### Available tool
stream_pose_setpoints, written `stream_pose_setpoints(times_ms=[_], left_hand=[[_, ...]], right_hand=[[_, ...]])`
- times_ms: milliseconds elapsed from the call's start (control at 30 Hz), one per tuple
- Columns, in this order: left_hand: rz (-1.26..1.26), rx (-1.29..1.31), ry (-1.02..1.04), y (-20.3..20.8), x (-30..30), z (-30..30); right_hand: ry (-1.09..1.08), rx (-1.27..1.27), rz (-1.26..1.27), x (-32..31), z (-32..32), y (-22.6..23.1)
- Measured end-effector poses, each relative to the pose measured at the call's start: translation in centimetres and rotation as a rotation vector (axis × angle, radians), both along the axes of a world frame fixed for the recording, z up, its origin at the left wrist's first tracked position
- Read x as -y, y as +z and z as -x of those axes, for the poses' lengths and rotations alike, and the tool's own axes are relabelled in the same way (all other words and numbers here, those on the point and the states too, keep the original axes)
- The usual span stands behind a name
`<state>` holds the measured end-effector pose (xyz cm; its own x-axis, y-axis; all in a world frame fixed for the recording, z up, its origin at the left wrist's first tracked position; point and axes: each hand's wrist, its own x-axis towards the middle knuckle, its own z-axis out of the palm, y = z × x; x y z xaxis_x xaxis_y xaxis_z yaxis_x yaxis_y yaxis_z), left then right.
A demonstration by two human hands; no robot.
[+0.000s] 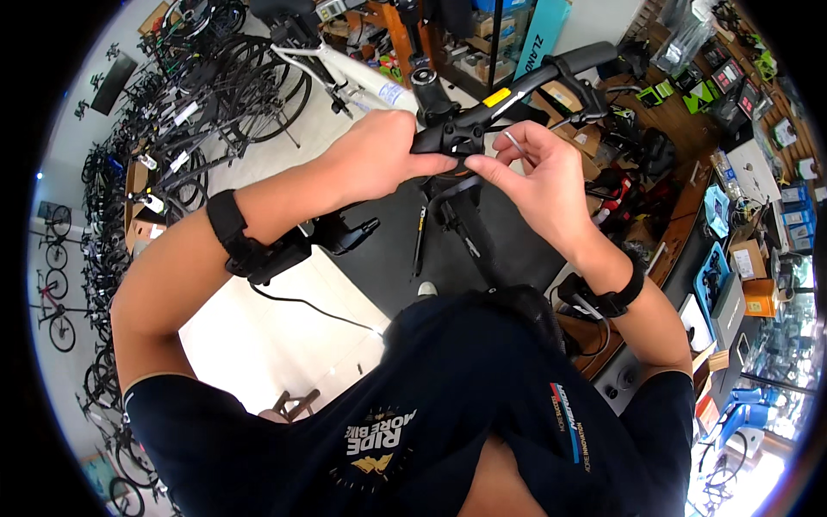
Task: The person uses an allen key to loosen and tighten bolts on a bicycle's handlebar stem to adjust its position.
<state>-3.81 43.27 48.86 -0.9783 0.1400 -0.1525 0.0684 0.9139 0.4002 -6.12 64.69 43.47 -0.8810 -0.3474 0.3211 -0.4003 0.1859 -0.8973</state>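
Note:
A black bicycle handlebar [534,79] with a yellow sticker crosses the upper middle, clamped in a black stem [463,136]. My left hand [379,153] is closed around the bar just left of the stem, its thumb lying along the clamp's near side. On the other side, my right hand [543,177] is closed, with a thin grey hex key [514,143] between its curled fingers. Its thumb tip reaches the stem clamp, close to the left thumb. Whether the key sits in a bolt is hidden. A black brake lever [590,102] hangs under the right grip.
A white bicycle frame [366,82] stands behind the bar. Many bicycles line the left wall. Boxes and parts crowd the right side, with a blue tray [711,280] on a bench. A black cable [314,303] hangs from my left forearm strap. A small wooden stool [295,403] stands lower left.

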Motion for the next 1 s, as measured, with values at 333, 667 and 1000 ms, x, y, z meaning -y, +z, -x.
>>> stream_pose_setpoints(times_ms=[333,667,1000], left_hand=[[-0.103,0.016,-0.004,-0.1,-0.1,-0.6],[-0.094,0.065,-0.049,0.7,0.3,0.2],[-0.016,0.011,-0.115,1.1,0.4,0.6]], right_hand=[[0.029,-0.177,-0.206,0.5,0.4,1.4],[0.070,-0.122,-0.228,1.5,1.4,2.5],[0.090,-0.106,-0.143,0.8,1.1,1.7]])
